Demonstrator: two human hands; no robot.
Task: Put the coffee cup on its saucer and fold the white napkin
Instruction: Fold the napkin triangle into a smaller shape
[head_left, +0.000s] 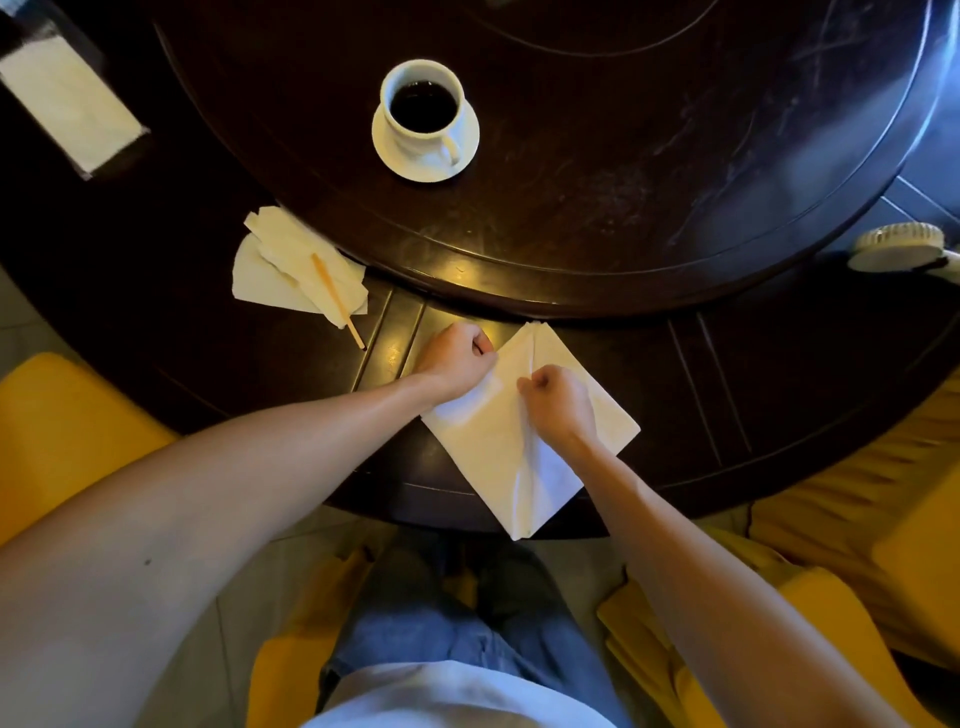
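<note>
A white coffee cup (423, 106) full of dark coffee stands on its white saucer (467, 140) on the raised round centre of the dark table, handle toward me. The white napkin (498, 447) lies in a diamond shape at the table's near edge, its lower tip hanging over the edge. My left hand (457, 358) pinches the napkin's upper left edge with closed fingers. My right hand (558, 400) is closed on a raised crease along the napkin's middle.
Crumpled white tissues (280, 270) with a wooden stir stick (337, 301) lie to the left. A tissue box (67, 104) sits at the far left. A small white fan (904, 249) is at the right edge. Yellow chairs (67, 431) surround the table (675, 395).
</note>
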